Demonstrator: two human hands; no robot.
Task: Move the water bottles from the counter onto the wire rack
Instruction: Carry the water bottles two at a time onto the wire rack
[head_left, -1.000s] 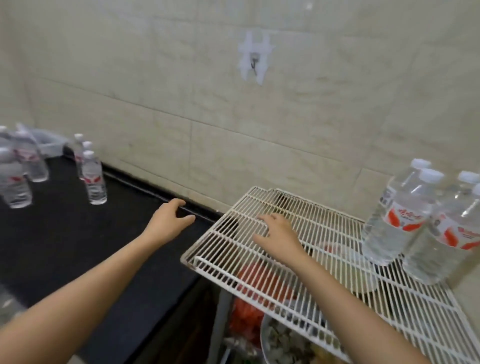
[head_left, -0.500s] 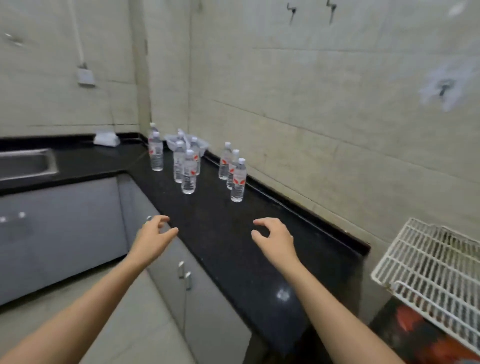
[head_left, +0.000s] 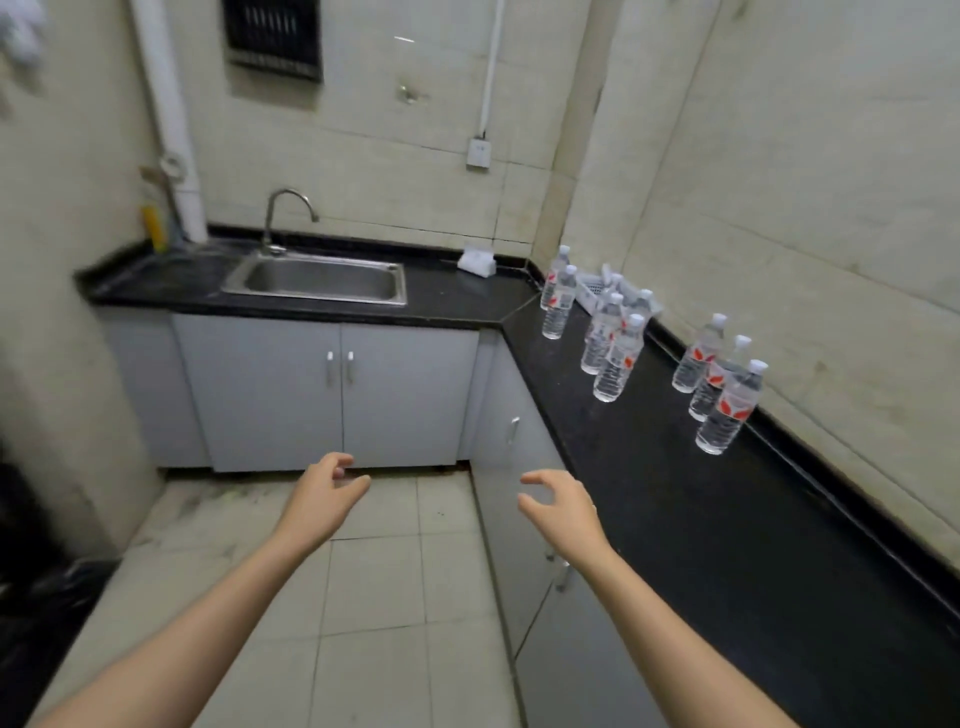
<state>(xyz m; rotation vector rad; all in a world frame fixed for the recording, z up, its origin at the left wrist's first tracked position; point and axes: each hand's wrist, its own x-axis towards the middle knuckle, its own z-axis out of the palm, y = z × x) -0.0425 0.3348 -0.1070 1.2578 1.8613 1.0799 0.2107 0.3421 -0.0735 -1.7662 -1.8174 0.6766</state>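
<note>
Several clear water bottles with white caps and red labels stand upright on the black counter (head_left: 675, 493) along the right wall. The nearest bottle (head_left: 730, 408) leads a row of three, a middle cluster (head_left: 615, 358) stands farther back, and two more bottles (head_left: 557, 301) stand near the corner. My left hand (head_left: 324, 493) hangs over the floor with fingers loosely curled and holds nothing. My right hand (head_left: 563, 512) hovers by the counter's front edge, fingers apart, empty. Both hands are well short of the bottles. The wire rack is out of view.
A steel sink (head_left: 317, 278) with a faucet (head_left: 283, 215) sits in the back counter. Grey cabinets (head_left: 332, 395) run beneath both counters. A white plastic tray (head_left: 595, 293) lies behind the bottles in the corner. A white packet (head_left: 477, 260) rests by the back wall. Tiled floor (head_left: 374, 571) lies below.
My view has swung left, away from the wire rack, which has left the frame; sink and corner now show. Both empty hands came off the rack and counter edge and now hang lower.
</note>
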